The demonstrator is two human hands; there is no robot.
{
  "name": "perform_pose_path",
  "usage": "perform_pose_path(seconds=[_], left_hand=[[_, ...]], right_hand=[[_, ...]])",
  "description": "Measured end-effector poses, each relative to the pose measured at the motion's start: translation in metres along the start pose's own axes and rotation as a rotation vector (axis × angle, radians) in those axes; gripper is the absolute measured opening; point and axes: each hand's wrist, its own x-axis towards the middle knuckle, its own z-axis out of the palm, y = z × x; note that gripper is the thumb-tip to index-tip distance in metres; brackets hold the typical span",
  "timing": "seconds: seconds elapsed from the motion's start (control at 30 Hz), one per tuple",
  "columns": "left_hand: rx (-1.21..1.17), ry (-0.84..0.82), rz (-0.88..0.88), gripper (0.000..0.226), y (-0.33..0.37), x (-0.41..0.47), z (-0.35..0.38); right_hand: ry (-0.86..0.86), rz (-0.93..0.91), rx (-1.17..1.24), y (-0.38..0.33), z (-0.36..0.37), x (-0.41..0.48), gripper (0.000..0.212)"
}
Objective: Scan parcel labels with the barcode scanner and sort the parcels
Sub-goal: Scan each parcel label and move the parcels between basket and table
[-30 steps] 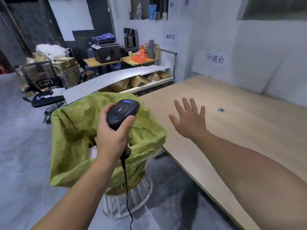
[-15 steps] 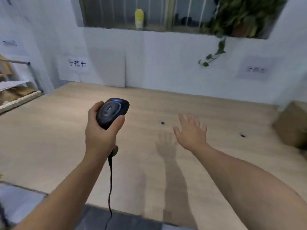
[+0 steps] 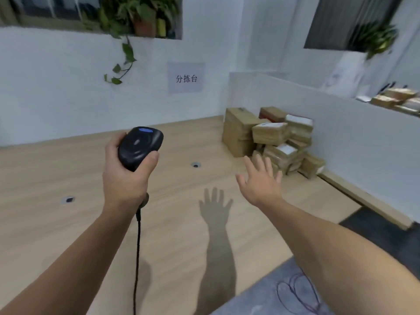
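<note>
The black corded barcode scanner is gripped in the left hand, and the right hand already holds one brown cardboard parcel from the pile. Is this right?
Not quite. In the head view the right hand holds nothing: its fingers are spread open, short of the pile of brown cardboard parcels. The left hand does grip the black corded barcode scanner.

A white wall (image 3: pixel 56 98) backs a pale wooden table (image 3: pixel 68 235) with two small round holes (image 3: pixel 195 165) in its top. A paper sign (image 3: pixel 186 78) with printed characters hangs on the wall. Above it, potted plants (image 3: pixel 141 17) fill a window (image 3: pixel 45 7), and a vine (image 3: pixel 123 62) trails down. A low white partition (image 3: pixel 341 137) borders the table on the right, below a dark window (image 3: pixel 336 21). The floor (image 3: pixel 272 296) is grey.
</note>
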Motion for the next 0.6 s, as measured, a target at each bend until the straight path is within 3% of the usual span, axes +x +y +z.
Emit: perform_pose_path(seconds=[0.33, 0.6], left_hand=[[-0.089, -0.258, -0.035, 0.064, -0.036, 0.022, 0.114], [-0.015, -0.221, -0.064, 0.069, -0.075, 0.050, 0.213]], right_hand=[[0.035, 0.166, 0.044, 0.066, 0.006, 0.050, 0.063], [0.070, 0.151, 0.058, 0.138, 0.008, 0.194, 0.064]])
